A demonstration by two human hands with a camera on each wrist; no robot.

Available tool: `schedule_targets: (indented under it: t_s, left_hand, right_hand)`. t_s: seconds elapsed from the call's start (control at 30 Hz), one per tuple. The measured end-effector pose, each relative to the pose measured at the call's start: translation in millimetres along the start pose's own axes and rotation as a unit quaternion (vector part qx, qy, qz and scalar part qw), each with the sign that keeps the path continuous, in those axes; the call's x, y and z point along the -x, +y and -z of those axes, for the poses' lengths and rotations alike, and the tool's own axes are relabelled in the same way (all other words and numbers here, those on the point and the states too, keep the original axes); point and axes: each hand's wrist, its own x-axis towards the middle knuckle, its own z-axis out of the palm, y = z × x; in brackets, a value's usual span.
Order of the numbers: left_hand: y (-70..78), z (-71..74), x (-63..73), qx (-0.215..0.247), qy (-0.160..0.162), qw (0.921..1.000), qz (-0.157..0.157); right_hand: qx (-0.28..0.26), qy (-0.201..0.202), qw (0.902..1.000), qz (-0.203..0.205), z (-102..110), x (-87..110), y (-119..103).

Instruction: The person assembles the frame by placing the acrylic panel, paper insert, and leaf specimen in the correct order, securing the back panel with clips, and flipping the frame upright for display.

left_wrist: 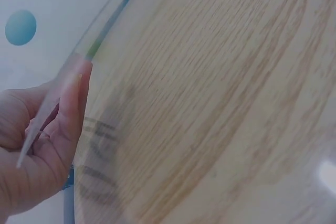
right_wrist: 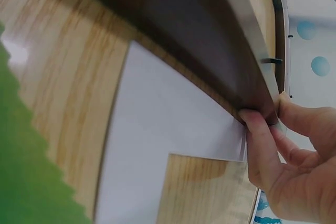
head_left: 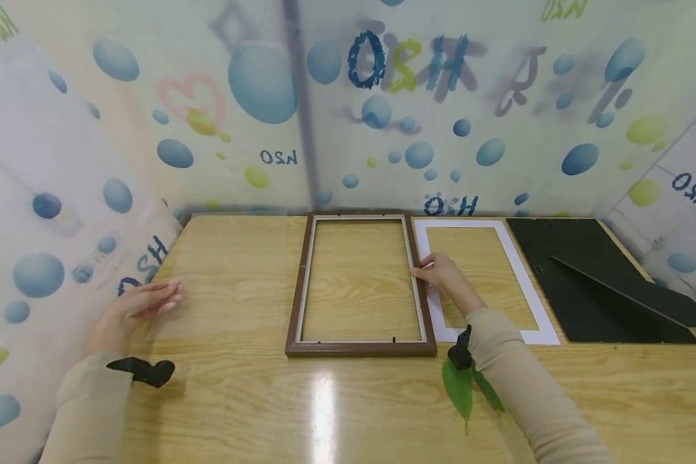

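At the left side of the table, my left hand (head_left: 145,306) holds the edge of a clear transparent sheet (head_left: 232,277). The left wrist view shows the sheet's edge (left_wrist: 52,100) running between thumb and fingers. My right hand (head_left: 445,277) grips the right side of a brown picture frame (head_left: 359,349), thumb and fingers on either side of the rail. No pane or backing fills the frame, and wood grain shows through it. Just right of the frame lies a white mat (head_left: 524,283) with a rectangular opening, partly covered by my right hand and forearm.
A black backing board (head_left: 562,251) lies at the far right, its stand flap (head_left: 638,290) raised. Green leaves (head_left: 457,390) show below my right wrist. Small dark tabs (right_wrist: 272,61) stick out along the frame's inner edge. A patterned curtain (head_left: 371,161) surrounds the wooden table (head_left: 238,406).
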Motion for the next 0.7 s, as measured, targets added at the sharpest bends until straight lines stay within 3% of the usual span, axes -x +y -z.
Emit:
schedule_targets:
  t_s: [0.03,0.23,0.47,0.7]
  left_hand:
    - [0.4,-0.5,0.0,0.002,-0.003,1.0,-0.002]
    - [2.2,-4.2,0.1,0.005,-0.009,0.9999,-0.009]
    - [2.8,-8.1,2.4,0.018,-0.015,0.9996,-0.013]
    - [2.2,-13.1,1.6,0.005,0.005,1.0,-0.006]
  right_hand:
    - [0.011,0.003,0.9998,-0.013,0,13.5,-12]
    - [0.012,0.009,0.9999,-0.007,1,33.1,-24]
    - [0.002,0.011,0.9997,-0.02,0,29.8,-24]
    - [0.0,0.012,0.9997,-0.02,0,28.3,-23]
